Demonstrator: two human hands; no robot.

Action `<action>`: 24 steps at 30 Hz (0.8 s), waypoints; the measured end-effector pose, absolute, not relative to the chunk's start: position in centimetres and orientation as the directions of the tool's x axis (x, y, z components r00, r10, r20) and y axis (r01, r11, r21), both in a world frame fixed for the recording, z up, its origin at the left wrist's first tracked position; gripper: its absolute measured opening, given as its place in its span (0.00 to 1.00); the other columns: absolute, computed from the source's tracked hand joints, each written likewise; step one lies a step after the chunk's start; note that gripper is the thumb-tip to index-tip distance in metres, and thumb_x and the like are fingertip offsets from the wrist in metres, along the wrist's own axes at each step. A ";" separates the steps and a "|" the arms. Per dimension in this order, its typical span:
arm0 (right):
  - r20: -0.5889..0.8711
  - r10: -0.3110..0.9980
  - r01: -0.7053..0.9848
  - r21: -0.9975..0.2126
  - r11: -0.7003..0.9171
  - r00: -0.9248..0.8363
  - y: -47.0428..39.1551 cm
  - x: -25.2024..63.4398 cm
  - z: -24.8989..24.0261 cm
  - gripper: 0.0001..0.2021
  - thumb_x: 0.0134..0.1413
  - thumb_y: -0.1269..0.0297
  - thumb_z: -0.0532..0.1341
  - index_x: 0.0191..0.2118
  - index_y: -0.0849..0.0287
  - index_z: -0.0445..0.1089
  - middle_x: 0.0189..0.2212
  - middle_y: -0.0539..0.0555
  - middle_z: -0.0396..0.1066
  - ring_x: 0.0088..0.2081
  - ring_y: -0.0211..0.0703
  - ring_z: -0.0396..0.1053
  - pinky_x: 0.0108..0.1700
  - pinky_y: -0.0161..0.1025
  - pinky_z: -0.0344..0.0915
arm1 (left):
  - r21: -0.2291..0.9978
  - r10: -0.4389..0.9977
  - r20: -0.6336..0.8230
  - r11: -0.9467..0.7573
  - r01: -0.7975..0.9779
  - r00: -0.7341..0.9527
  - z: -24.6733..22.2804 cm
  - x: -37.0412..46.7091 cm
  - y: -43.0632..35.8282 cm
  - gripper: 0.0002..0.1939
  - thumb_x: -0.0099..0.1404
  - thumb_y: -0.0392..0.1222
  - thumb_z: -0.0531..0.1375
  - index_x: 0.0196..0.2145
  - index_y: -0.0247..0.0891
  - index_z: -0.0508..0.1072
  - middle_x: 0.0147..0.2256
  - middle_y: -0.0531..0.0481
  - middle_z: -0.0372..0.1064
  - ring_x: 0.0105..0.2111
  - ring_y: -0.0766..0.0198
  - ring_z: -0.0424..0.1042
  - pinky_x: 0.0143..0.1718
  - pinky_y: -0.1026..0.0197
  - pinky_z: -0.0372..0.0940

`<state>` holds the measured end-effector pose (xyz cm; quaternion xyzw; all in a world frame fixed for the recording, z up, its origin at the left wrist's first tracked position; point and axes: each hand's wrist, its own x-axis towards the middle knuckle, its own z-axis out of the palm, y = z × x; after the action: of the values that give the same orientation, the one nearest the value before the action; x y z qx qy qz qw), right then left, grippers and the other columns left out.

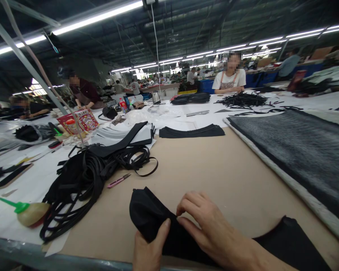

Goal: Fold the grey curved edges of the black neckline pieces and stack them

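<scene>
A piece of black fabric (149,210) lies at the front of the table, its left end lifted and folded over. My left hand (151,244) grips it from the near side, thumb on top and the other fingers hidden beneath. Just right of that thumb, my right hand (207,222) pinches the fabric's upper edge between thumb and forefinger. The fabric passes under my right wrist, and a black stretch (292,241) shows again to the right; whether it is the same piece I cannot tell. Beyond my hands lie pink-handled thread snips (119,181).
Left are a heap of black strips (87,173) and a glue bottle with a green nozzle (31,212). Curved black pieces (192,131) lie ahead on brown board (197,162). A thick dark grey sheet (299,139) borders the right. A co-worker (230,77) sits across the table.
</scene>
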<state>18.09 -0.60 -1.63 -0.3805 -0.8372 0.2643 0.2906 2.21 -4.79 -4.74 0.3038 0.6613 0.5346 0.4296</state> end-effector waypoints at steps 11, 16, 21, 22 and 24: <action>0.449 0.706 0.590 -0.391 0.706 -0.547 -1.0 17.3 -2.9 0.05 0.58 0.74 0.56 0.33 0.59 0.66 0.33 0.53 0.67 0.36 0.42 0.60 0.41 0.43 0.50 | 0.950 0.845 -0.266 0.312 0.024 -0.464 -4.9 2.8 -4.8 0.22 0.43 0.54 0.66 0.30 0.32 0.77 0.30 0.39 0.77 0.38 0.43 0.76 0.41 0.50 0.69; 0.444 0.717 0.586 -0.415 0.696 -0.538 -1.4 17.2 -2.8 0.05 0.58 0.73 0.56 0.34 0.59 0.67 0.33 0.53 0.66 0.36 0.43 0.59 0.42 0.43 0.50 | 0.941 0.819 -0.246 0.329 0.073 -0.518 -5.4 2.5 -5.0 0.23 0.42 0.55 0.66 0.30 0.33 0.76 0.30 0.39 0.77 0.39 0.42 0.75 0.42 0.49 0.69; 0.475 0.688 0.590 -0.364 0.721 -0.548 -1.4 17.1 -3.2 0.06 0.58 0.75 0.55 0.34 0.59 0.66 0.32 0.53 0.66 0.35 0.42 0.59 0.41 0.43 0.50 | 0.949 0.824 -0.220 0.305 0.083 -0.523 -5.7 2.7 -5.0 0.25 0.43 0.56 0.65 0.32 0.32 0.76 0.32 0.38 0.77 0.41 0.41 0.74 0.45 0.48 0.67; 0.480 0.680 0.588 -0.352 0.728 -0.554 -1.4 17.1 -3.2 0.06 0.57 0.75 0.55 0.33 0.60 0.66 0.32 0.53 0.66 0.35 0.42 0.59 0.41 0.43 0.50 | 0.951 0.829 -0.210 0.296 0.088 -0.518 -5.7 2.7 -4.9 0.26 0.43 0.56 0.65 0.33 0.31 0.75 0.33 0.37 0.76 0.41 0.41 0.74 0.45 0.47 0.67; 0.484 0.669 0.589 -0.333 0.737 -0.564 -1.4 17.0 -3.4 0.06 0.57 0.75 0.55 0.33 0.60 0.66 0.32 0.53 0.66 0.35 0.42 0.58 0.41 0.43 0.50 | 0.947 0.822 -0.215 0.308 0.093 -0.528 -5.7 2.7 -4.8 0.27 0.43 0.57 0.65 0.34 0.31 0.75 0.34 0.36 0.76 0.42 0.41 0.74 0.46 0.47 0.67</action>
<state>17.02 -1.41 -3.37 -0.3566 -0.8818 0.0668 0.3012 2.71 -4.80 -5.73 0.3174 0.7201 0.4954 0.3678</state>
